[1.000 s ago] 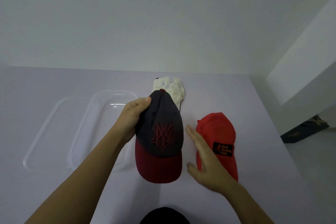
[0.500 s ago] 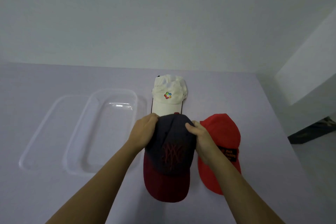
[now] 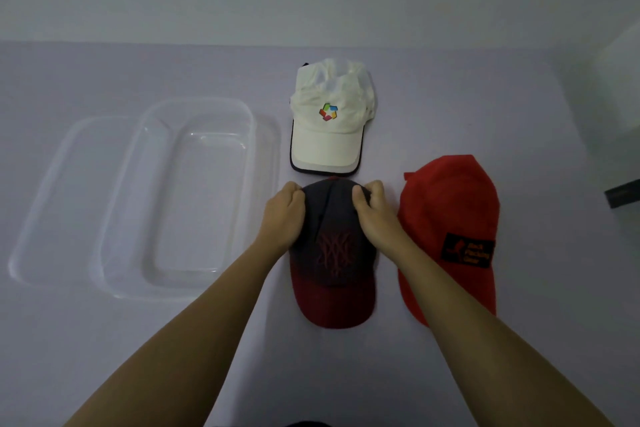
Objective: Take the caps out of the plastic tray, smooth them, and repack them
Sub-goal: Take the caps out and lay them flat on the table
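Both forearms reach from the bottom of the frame to the centre, where the dark cap with a maroon brim (image 3: pixel 334 250) lies on the lilac surface (image 3: pixel 104 340). The left hand (image 3: pixel 283 215) and the right hand (image 3: pixel 375 215) sit on its crown, the fingers (image 3: pixel 360 191) curled and pinching the cloth near the top. The white cap (image 3: pixel 329 121) lies just above it, the red cap (image 3: pixel 450 236) at its right, and the clear plastic tray (image 3: pixel 166 198) in the left part of the frame.
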